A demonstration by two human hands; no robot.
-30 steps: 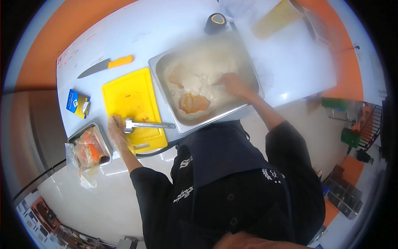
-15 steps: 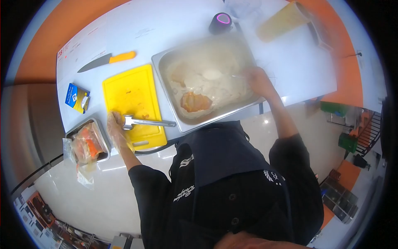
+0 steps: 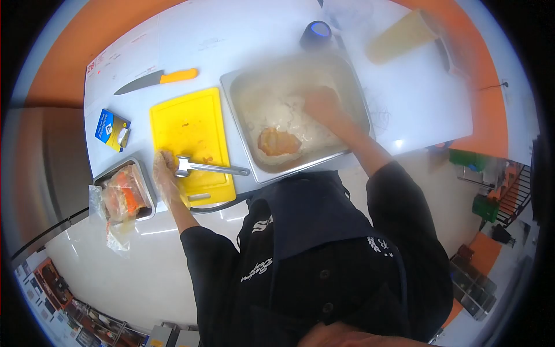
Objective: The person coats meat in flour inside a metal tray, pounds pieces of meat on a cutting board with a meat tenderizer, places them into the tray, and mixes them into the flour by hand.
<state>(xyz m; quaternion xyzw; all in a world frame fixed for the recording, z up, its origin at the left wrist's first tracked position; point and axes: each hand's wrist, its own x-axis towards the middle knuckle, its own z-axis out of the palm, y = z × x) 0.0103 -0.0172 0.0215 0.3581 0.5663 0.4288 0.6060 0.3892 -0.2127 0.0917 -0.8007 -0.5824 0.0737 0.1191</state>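
Observation:
My right hand (image 3: 321, 105), smeared by motion, is inside a deep metal pan (image 3: 261, 175), over the white flour (image 3: 300, 81). Whether its fingers hold anything does not show. A flat orange-yellow piece of meat (image 3: 278, 141) lies in the flour near the pan's close edge. At the left edge of a yellow cutting board (image 3: 188, 124) is my left hand (image 3: 165, 168), in a clear, flour-smeared plastic glove. Its fingers are bunched together and hard to make out. Beside that hand a metal meat mallet (image 3: 217, 168) lies across the board.
A knife with a yellow handle (image 3: 179, 76) lies behind the board. To the left are a blue and yellow box (image 3: 112, 129) and a small metal tray (image 3: 148, 186) with bagged orange meat (image 3: 124, 194). A round dark device (image 3: 316, 36) and a tall pale container (image 3: 402, 37) stand behind.
My right hand has moved left from the pan's right rim to over the flour. My left hand stays by the mallet. The device's ring light has turned from pink to blue.

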